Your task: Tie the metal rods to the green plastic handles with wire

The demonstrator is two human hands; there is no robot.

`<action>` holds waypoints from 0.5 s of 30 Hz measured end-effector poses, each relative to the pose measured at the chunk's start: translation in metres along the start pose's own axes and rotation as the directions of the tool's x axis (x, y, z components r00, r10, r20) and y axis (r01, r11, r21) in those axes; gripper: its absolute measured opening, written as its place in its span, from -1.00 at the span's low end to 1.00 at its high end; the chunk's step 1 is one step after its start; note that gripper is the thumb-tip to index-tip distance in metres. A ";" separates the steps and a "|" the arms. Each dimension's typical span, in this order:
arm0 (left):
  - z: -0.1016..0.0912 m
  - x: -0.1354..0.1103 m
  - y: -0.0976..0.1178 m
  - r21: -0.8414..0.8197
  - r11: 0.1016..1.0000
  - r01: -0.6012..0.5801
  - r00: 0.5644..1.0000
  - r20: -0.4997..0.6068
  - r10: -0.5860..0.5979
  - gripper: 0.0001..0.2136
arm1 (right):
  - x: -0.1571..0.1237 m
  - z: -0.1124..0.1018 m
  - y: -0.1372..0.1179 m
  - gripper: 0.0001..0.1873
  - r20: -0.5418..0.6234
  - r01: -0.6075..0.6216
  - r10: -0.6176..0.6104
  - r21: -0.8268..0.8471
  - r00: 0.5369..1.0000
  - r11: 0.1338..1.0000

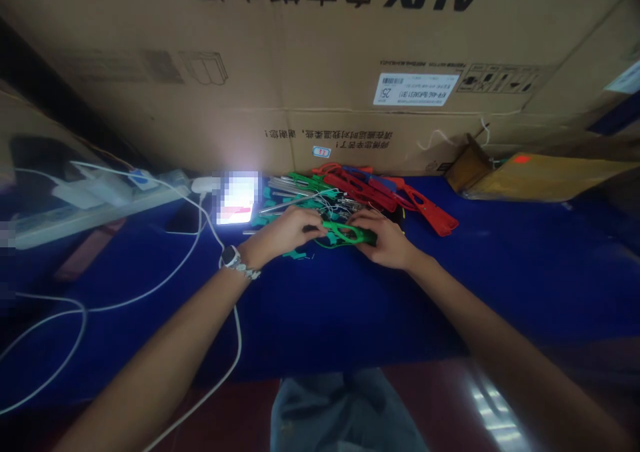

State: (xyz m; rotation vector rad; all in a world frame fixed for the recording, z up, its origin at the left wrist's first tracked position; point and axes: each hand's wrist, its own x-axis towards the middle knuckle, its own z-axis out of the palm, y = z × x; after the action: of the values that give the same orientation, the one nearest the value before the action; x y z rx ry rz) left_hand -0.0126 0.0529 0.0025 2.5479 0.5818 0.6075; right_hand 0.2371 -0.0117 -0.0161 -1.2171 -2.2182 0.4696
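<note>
Before the heap of clips (350, 195), both hands' grips, left hand (285, 235) and right hand (383, 242), close on a green clip (345, 233).

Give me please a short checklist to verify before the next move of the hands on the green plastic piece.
1. Both hands on the green plastic handle piece: ok, left hand and right hand touch its ends.
2. Grip firmness: cannot tell, fingers are blurred.
3. Piece free of the pile of green and red plastic handles with metal parts: cannot tell, it lies at the pile's near edge.
4. White cable away from the hands: not ok, it runs under the left wrist.
5. Lit phone screen apart from the pile: not ok, it sits right beside it.
</note>
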 end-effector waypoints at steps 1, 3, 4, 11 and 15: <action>-0.001 0.001 0.000 0.002 1.000 -0.010 1.000 0.003 0.010 -0.86 | 0.000 0.000 0.000 -0.67 0.004 0.000 0.000 -0.002 1.000 1.000; -0.002 0.001 -0.001 0.017 1.000 -0.013 1.000 0.016 0.013 -0.84 | 0.000 0.000 0.000 -0.66 0.007 -0.002 0.002 -0.003 1.000 1.000; -0.003 0.002 -0.001 0.030 1.000 -0.006 1.000 0.028 0.005 -0.83 | 0.000 0.000 0.000 -0.66 0.008 -0.002 0.002 -0.001 1.000 1.000; -0.007 0.009 -0.005 0.061 0.997 0.041 0.993 0.107 -0.048 -0.77 | 0.000 -0.001 0.000 -0.65 0.003 0.012 -0.012 -0.004 1.000 1.000; -0.004 0.007 -0.006 0.101 0.995 -0.009 0.997 0.077 0.002 -0.79 | 0.000 0.000 0.000 -0.67 -0.009 0.043 -0.043 -0.006 0.999 0.999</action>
State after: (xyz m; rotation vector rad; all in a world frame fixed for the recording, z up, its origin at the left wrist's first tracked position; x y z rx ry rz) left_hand -0.0107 0.0622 0.0045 2.6550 0.5928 0.4914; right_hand 0.2372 -0.0112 -0.0157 -1.1700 -2.2343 0.4403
